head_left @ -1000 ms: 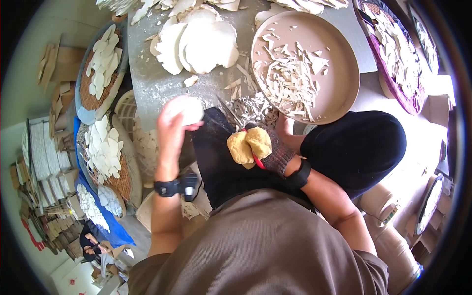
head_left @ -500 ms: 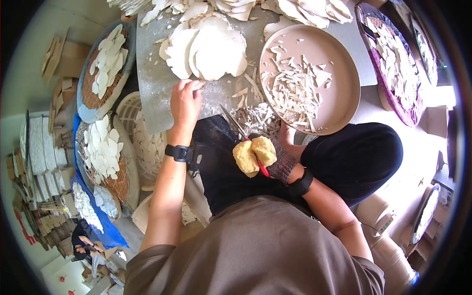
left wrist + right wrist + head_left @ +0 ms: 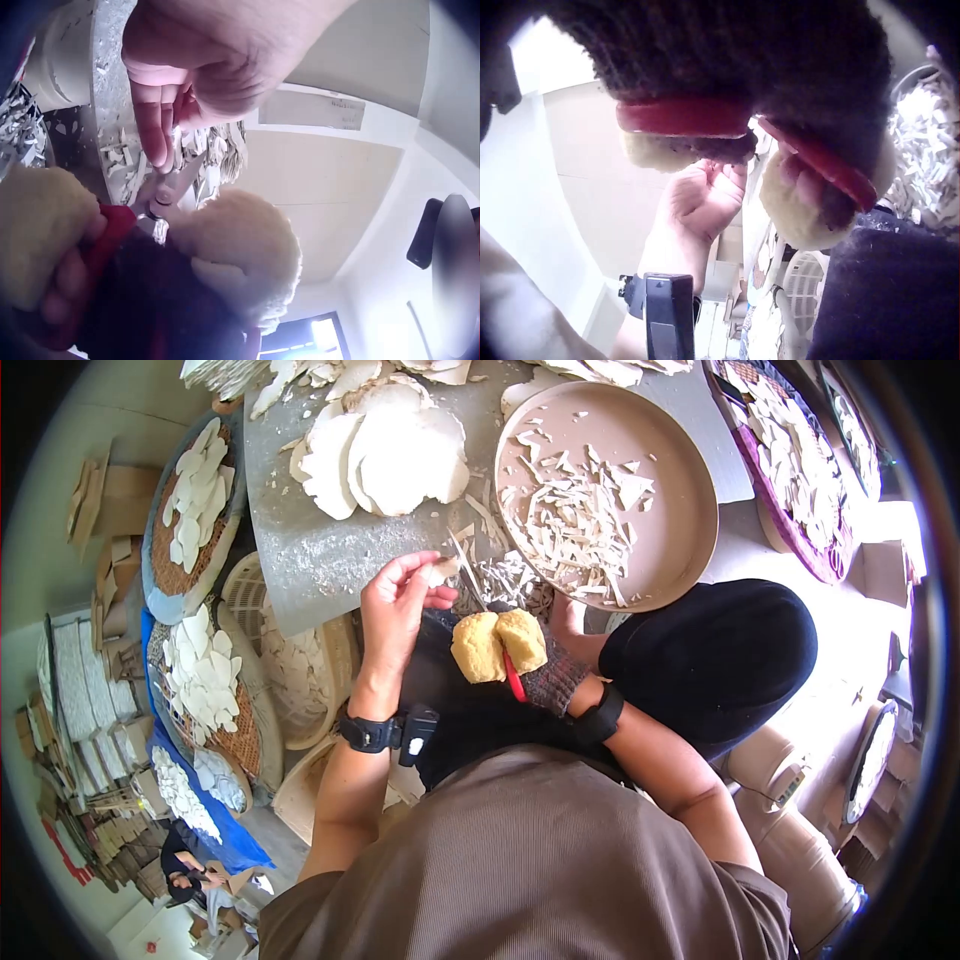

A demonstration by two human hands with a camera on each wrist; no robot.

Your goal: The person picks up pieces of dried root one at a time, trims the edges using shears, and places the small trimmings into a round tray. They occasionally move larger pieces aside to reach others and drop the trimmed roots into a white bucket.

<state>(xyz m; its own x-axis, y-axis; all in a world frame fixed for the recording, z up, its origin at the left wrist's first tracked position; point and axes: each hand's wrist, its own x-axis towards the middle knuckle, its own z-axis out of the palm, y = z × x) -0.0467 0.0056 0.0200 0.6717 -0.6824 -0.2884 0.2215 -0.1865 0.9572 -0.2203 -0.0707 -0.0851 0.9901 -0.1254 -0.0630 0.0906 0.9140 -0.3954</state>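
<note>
My left hand [image 3: 393, 610] pinches a small pale piece [image 3: 444, 570] between thumb and fingers, beside the tip of the scissors [image 3: 466, 568]. In the left wrist view those fingertips are right at the parted blades [image 3: 178, 186]. My right hand [image 3: 552, 672], in a dark knitted glove with bare fingertips, grips the scissors' red handles [image 3: 682, 118], which carry yellow foam padding [image 3: 480, 648]. Past the left hand, large white slices [image 3: 408, 460] lie overlapping on the metal table [image 3: 300, 575].
A round tan tray [image 3: 685, 510] with cut strips stands at the table's right. Scraps [image 3: 510, 575] lie near the scissors. Baskets of white slices [image 3: 205, 670] line the left side, a purple-edged one [image 3: 795, 470] the right. Another person [image 3: 183, 870] is at the lower left.
My left hand first carried a round white slice, then was at the slices on the table with it released; now it is back by the scissors with a small piece. My right hand keeps its grip.
</note>
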